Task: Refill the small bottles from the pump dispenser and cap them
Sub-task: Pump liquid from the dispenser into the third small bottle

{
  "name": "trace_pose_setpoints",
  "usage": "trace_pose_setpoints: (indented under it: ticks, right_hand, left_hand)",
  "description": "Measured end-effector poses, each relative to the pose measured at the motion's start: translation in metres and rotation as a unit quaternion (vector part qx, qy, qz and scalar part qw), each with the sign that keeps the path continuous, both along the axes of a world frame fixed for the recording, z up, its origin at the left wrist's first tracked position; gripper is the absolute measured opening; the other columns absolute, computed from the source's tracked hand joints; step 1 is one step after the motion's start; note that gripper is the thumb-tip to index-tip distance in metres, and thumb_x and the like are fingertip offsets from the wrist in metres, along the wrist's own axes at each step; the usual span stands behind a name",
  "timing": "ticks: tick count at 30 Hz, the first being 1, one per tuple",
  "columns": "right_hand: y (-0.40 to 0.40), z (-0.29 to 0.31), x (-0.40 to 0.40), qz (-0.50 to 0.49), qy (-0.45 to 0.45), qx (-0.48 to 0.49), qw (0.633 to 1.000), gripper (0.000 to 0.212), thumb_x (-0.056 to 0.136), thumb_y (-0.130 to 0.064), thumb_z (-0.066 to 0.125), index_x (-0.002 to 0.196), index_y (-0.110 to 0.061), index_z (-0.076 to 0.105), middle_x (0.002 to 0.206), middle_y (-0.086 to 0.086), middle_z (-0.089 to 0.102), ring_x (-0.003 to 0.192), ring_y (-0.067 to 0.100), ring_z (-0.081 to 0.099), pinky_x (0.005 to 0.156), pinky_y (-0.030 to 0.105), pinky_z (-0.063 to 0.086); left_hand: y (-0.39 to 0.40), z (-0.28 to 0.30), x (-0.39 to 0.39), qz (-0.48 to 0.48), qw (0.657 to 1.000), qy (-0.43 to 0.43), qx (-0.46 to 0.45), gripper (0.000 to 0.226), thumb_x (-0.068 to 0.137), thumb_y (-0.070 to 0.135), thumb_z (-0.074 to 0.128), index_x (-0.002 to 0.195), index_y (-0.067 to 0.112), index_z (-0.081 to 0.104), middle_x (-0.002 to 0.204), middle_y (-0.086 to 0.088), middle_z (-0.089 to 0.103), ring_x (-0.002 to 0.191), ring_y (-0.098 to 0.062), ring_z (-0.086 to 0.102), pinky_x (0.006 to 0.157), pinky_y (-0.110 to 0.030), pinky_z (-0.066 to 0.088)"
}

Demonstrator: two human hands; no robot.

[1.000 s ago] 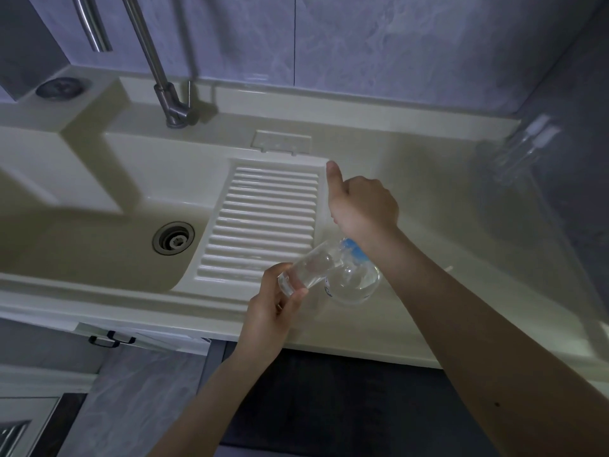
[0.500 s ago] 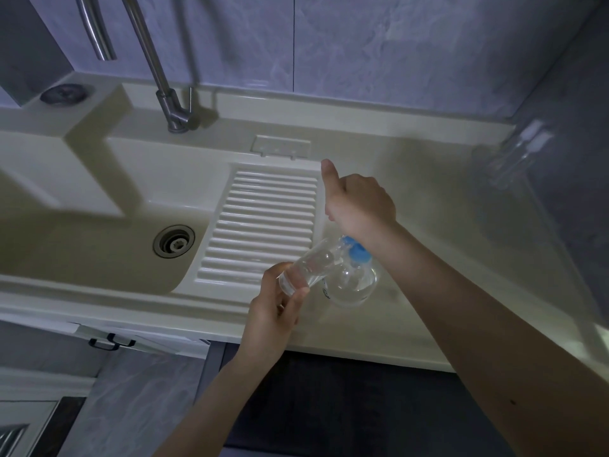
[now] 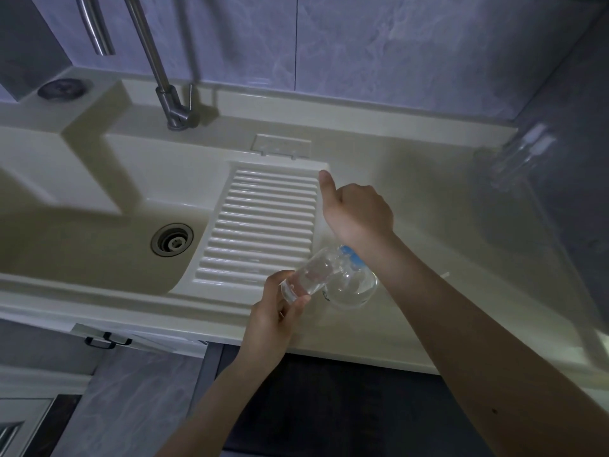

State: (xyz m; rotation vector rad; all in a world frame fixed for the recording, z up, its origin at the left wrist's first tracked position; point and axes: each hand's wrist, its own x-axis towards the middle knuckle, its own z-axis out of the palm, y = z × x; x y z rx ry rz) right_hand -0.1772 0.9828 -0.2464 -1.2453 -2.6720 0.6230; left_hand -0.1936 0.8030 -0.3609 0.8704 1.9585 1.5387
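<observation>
A small clear bottle (image 3: 308,275) is held tilted in the left hand (image 3: 273,319), fingers curled round its base, mouth touching the blue-collared dispenser (image 3: 354,285). Its label is unreadable. The right hand (image 3: 357,212) is fisted over the pump, thumb out. Both are above the counter (image 3: 379,334), beside the sink (image 3: 99,239).

Dim cream sink (image 3: 99,245), grey marbled wall (image 3: 395,44)

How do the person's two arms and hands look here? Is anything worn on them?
Both forearms are bare as far as the frame shows: no sleeves, gloves, watch or bracelet. No rings are visible on the left hand or the right hand. The right forearm has one small dark mark near the elbow end.
</observation>
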Motion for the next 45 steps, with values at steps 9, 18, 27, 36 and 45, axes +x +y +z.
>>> trace_pose_setpoints:
  ticks: [9,18,27,36,45]
  right_hand:
    - [0.008,0.006,-0.001,0.005,0.054,-0.038,0.998,0.084,0.096,-0.059,0.01,0.076,-0.005,0.07,0.08,0.005,0.072,0.071,0.023,0.064,0.075,0.032,0.049]
    - [-0.002,0.007,0.0,0.026,0.017,0.026,0.999,0.073,0.093,-0.066,0.014,0.051,-0.012,0.038,0.052,0.0,0.043,0.049,0.017,0.044,0.049,0.027,0.029]
    - [-0.003,0.004,0.0,0.031,0.004,0.02,0.999,0.073,0.094,-0.065,0.014,0.051,-0.011,0.037,0.053,0.001,0.043,0.051,0.018,0.043,0.049,0.028,0.027]
    - [0.006,0.009,-0.002,0.018,0.064,-0.011,0.998,0.088,0.093,-0.067,0.011,0.077,-0.005,0.071,0.077,0.005,0.071,0.067,0.021,0.062,0.064,0.025,0.042]
    - [0.001,0.009,-0.001,0.022,0.027,0.027,0.999,0.073,0.094,-0.066,0.014,0.051,-0.012,0.039,0.053,0.0,0.045,0.05,0.017,0.045,0.049,0.027,0.029]
  left_hand:
    - [0.001,0.012,-0.002,-0.001,1.0,0.0,0.009,0.029,0.092,0.02,0.057,0.108,0.042,0.045,0.072,0.021,0.056,0.054,-0.012,0.044,0.052,-0.031,0.042]
    - [0.001,0.002,0.0,-0.002,1.0,-0.004,-0.004,0.029,0.087,0.036,0.057,0.111,0.046,0.044,0.073,0.01,0.058,0.058,-0.025,0.049,0.056,-0.039,0.046]
    - [-0.002,-0.002,-0.004,-0.002,1.0,-0.003,-0.001,0.038,0.079,0.052,0.055,0.115,0.044,0.045,0.095,-0.013,0.065,0.086,-0.038,0.061,0.073,-0.054,0.052]
    - [0.001,0.006,-0.001,-0.001,0.999,-0.021,0.043,0.026,0.084,0.04,0.057,0.107,0.043,0.047,0.075,0.017,0.056,0.052,-0.01,0.043,0.05,-0.029,0.04]
    - [0.0,-0.003,-0.003,-0.007,1.0,-0.021,0.006,0.038,0.078,0.052,0.054,0.114,0.04,0.046,0.069,0.01,0.056,0.055,-0.013,0.046,0.052,-0.03,0.042]
